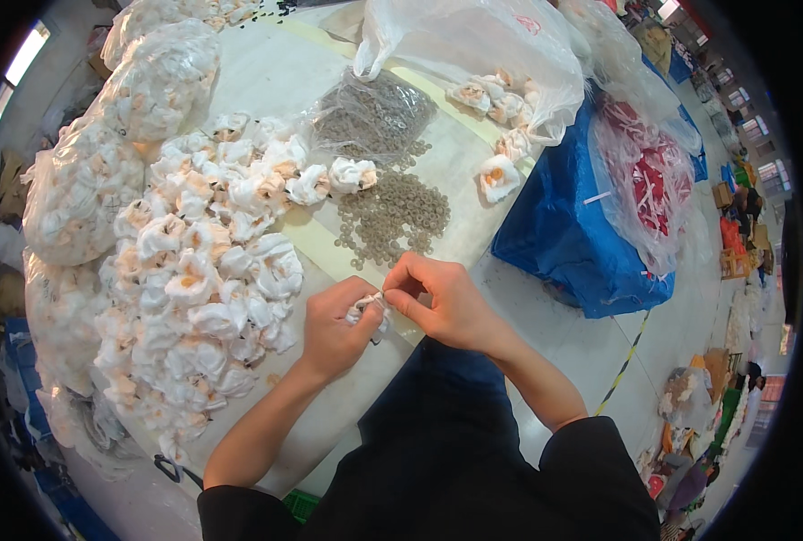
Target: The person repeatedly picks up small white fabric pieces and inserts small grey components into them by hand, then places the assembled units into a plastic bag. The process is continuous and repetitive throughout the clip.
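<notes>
Dark-sleeved forearms come up from the lower edge to the front rim of a pale round worktable (266, 72). Left hand (336, 326) is clenched around a small white fabric flower (368, 309), held just above the table edge. Right hand (442, 302) pinches the top of the same flower with thumb and forefinger; whether a bead sits under the fingertips is probably too small to tell. Left of the hands lies a big heap of finished white-and-peach fabric flowers (203, 270), touching stuffed clear bags of more flowers (81, 194). Just beyond the hands is a loose scatter of small grey-brown ring beads (392, 216), spilling from a clear bag of the same beads (374, 113). A blue plastic sack (564, 234) stands to the right. Doing this well likely means keeping the flower steady in the left fist, working the pinch at its centre only, so the petals are not crushed.
</notes>
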`<state>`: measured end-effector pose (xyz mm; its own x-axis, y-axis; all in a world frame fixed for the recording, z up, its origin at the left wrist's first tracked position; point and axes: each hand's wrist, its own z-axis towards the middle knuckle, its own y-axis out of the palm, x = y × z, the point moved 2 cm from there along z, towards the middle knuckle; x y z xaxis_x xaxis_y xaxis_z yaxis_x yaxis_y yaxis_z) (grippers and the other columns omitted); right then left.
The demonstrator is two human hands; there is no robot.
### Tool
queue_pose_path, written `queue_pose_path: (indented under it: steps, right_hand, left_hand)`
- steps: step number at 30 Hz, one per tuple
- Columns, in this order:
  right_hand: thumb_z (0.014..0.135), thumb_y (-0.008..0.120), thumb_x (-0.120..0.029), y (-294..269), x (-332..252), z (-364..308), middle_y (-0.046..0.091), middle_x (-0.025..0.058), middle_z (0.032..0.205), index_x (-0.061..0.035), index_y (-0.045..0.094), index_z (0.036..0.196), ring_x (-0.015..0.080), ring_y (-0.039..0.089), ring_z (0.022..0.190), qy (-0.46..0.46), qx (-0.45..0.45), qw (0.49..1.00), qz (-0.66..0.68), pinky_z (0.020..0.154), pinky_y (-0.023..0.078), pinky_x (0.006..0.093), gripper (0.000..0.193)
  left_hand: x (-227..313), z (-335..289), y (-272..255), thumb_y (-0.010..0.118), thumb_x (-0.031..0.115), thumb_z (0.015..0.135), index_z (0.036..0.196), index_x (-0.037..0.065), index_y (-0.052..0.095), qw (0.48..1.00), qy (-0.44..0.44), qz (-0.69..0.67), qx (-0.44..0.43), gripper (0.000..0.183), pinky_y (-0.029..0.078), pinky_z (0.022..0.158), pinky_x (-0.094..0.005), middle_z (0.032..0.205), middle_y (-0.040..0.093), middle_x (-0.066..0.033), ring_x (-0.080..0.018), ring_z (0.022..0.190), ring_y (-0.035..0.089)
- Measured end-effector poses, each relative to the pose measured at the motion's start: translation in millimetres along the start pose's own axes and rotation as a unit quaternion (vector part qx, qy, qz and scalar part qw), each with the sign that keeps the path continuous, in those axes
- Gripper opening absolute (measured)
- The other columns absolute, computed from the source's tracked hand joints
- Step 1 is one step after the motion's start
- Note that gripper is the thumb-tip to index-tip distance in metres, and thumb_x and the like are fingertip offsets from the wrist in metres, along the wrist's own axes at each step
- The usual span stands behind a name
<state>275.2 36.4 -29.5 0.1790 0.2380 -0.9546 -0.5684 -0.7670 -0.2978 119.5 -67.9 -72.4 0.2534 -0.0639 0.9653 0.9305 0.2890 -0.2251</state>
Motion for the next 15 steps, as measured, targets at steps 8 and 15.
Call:
queue_pose_path:
  steps: [8,15]
  right_hand:
    - [0.097,0.068,-0.007,3.7,-3.9,1.9,0.069,0.0075,0.082,-0.0015,0.063,0.099,0.0132,0.066,0.075,0.007,-0.023,0.999,-0.037,0.067,0.050,0.0297,0.008]
    - [0.096,0.068,-0.005,1.7,-2.8,1.4,0.069,0.0127,0.085,-0.0009,0.060,0.098,0.0253,0.070,0.076,-0.019,-0.031,0.999,-0.039,0.069,0.053,0.0360,0.009]
  left_hand:
    - [2.9,-0.8,0.4,0.068,0.010,0.086,0.089,-0.001,0.068,0.999,0.003,0.043,0.000,0.011,0.049,0.063,-0.0359,0.078,0.065,-0.0132,-0.0264,0.067,0.063]
    - [3.5,-1.7,3.2,0.068,0.009,0.084,0.088,-0.001,0.067,0.999,0.012,0.040,0.005,0.010,0.049,0.062,-0.0361,0.077,0.064,-0.0127,-0.0261,0.066,0.063]
